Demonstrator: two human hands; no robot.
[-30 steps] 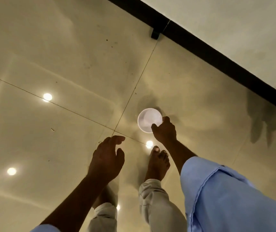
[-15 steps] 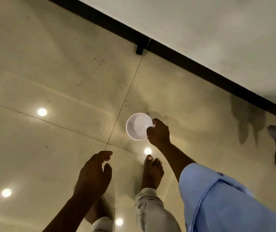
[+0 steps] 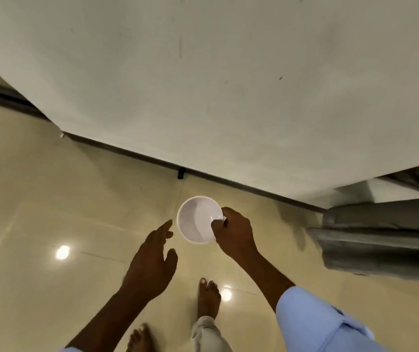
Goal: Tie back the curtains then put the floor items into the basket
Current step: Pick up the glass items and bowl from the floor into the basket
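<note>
Now the bowl has been lifted off the floor
Left hand (image 3: 152,262) is held open just beside the bowl (image 3: 198,219), which is pinched at its rim by the right hand (image 3: 233,232), clear of the tiles; no basket is seen, curtain (image 3: 381,240) at right

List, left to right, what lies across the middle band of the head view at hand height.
Ceiling-light reflection → left hand → white bowl → right hand → grey curtain.
</note>
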